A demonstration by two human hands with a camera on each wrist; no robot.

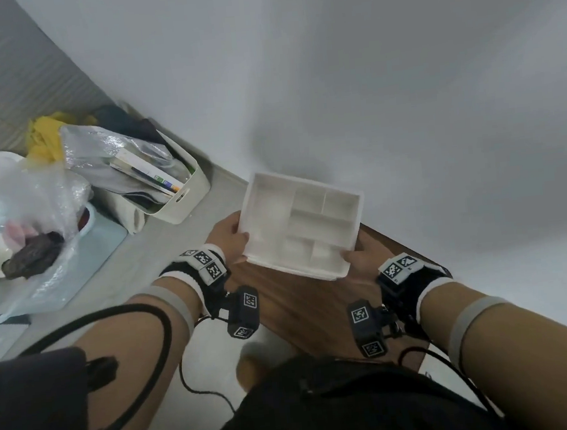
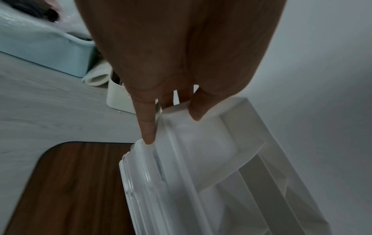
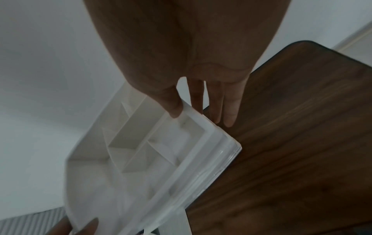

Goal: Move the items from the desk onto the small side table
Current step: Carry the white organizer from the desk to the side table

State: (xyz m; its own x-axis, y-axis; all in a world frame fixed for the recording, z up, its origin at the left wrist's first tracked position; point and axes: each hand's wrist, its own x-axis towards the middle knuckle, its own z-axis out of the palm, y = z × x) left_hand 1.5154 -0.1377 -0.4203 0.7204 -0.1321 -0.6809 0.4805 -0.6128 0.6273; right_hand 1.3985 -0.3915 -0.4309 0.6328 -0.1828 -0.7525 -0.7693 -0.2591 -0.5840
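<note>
Divided white organizer tray is off the desk, carried above the far edge of the wood-topped side table, tilted, not yet set down. Desk not in view, so what remains there I cannot tell. My left hand holds the tray's left edge, thumb over the rim, fingers along the side. My right hand pinches the near right corner, thumb inside, fingers beneath. Both wrists angle inward toward the tray.

Hidden, cut off, blurred

Tray underside unseen; table partly covered by tray and wrists, legs out of sight; bag contents indistinct, cropped at left edge; left wrist view smeared.
</note>
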